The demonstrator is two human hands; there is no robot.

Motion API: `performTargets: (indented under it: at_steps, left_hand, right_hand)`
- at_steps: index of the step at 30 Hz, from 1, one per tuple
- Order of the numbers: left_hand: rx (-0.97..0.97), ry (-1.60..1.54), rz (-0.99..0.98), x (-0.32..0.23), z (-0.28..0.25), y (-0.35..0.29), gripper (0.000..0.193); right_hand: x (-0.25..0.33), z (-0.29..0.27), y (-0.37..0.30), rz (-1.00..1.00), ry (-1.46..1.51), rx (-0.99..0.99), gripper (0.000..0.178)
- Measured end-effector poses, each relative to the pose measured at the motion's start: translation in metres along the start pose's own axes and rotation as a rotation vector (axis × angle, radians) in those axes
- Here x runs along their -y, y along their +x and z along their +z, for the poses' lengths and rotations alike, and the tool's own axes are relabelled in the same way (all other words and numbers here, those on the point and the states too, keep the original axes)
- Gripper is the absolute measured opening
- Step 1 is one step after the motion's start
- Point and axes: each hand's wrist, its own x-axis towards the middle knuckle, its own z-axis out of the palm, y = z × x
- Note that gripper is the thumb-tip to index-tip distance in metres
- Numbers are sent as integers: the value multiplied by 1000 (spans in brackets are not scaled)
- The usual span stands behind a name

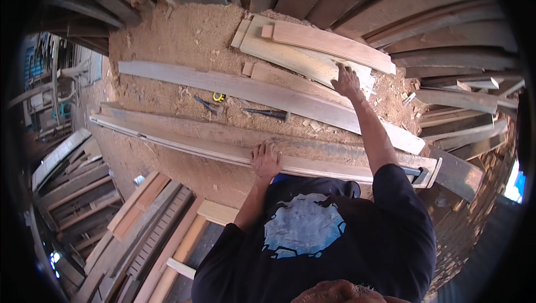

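A long wooden workpiece lies crosswise in front of me, with a pale strip along its near edge. My left hand rests flat on it near my body, fingers extended over the wood. Farther out and to the right, my right hand reaches to the end of a pale board, its fingers stretched and slightly bent on the wood. What lies under those fingertips is hard to make out. Beside that board is a reddish plank. A long greyish plank lies between the two hands.
A yellow tape measure, a dark-handled tool and another dark tool lie in sawdust beyond the workpiece. A dark clamp is at its right end. Stacked timber stands at lower left; more boards surround the far and right sides.
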Motion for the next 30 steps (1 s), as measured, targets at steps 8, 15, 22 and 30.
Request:
performTargets:
  at_steps: [8, 15, 22, 30]
  left_hand:
    - [-10, -100, -40, 13, 3, 32, 43]
    - [62, -132, -98, 6, 0, 33, 46]
    - [73, -112, -83, 4, -7, 34, 44]
    - [150, -48, -40, 4, 4, 21, 43]
  right_hand:
    - [82, 0, 187, -172, -288, 16, 103]
    - [108, 23, 228, -213, -452, 105, 121]
    - [104, 31, 168, -247, -473, 19, 114]
    - [60, -71, 17, -277, -226, -236, 114]
